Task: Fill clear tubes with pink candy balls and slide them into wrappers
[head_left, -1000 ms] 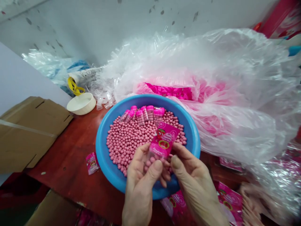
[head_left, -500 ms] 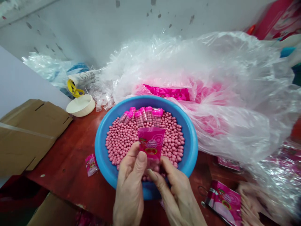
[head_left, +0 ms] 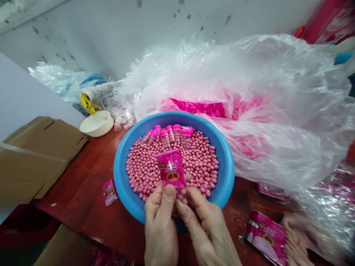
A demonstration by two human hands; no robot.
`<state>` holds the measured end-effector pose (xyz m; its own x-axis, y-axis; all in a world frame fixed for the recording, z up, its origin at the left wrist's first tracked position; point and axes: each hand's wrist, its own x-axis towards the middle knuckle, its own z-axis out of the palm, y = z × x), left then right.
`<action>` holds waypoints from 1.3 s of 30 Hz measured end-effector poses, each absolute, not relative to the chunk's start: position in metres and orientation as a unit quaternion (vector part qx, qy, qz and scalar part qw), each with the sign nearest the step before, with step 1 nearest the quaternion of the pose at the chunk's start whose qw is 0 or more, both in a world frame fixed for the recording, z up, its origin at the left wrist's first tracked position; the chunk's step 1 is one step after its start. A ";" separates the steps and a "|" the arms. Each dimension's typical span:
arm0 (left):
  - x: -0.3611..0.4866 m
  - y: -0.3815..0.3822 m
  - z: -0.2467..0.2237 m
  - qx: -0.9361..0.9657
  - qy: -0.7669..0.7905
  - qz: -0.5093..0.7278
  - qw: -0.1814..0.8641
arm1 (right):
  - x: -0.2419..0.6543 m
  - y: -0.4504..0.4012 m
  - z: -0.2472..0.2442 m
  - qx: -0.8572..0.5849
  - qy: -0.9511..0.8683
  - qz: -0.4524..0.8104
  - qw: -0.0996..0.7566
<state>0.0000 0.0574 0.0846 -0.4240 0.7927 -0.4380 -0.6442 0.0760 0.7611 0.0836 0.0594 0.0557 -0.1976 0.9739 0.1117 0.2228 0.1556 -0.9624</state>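
- Left hand [head_left: 161, 223]: narrow, thumb and fingers pinched on the lower end of a pink packet [head_left: 170, 169], held upright over the basin
- Right hand [head_left: 205, 229]: narrow too, fingers closed against the same end, just beside the left; the grip itself is partly hidden
- Blue basin [head_left: 118, 173]: directly under the hands, filled with pink candy balls [head_left: 198, 166]; clear tubes [head_left: 170, 136] with pink caps lie on them at the far side
- Small packet [head_left: 110, 192]: flat on the red-brown table [head_left: 80, 173], left of the basin
- Beyond: a big clear plastic bag [head_left: 277, 147] of pink pieces, a white bowl [head_left: 97, 123] and cardboard [head_left: 36, 159] — all on or by the table
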 end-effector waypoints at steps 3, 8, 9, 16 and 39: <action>0.002 0.057 0.088 0.060 0.476 0.701 0.527 | 0.084 0.068 0.067 -0.430 -0.655 0.469 0.408; -0.001 0.062 0.094 0.012 0.467 0.722 0.511 | 0.076 0.070 0.068 -0.441 -0.638 0.432 0.460; -0.002 0.064 0.095 0.008 0.464 0.725 0.508 | 0.074 0.070 0.067 -0.445 -0.642 0.414 0.468; -0.008 0.066 0.090 -0.012 0.450 0.747 0.490 | 0.074 0.072 0.065 -0.398 -0.706 0.298 0.503; -0.010 0.066 0.096 0.012 0.496 0.697 0.518 | 0.075 0.060 0.059 -0.421 -0.694 0.325 0.485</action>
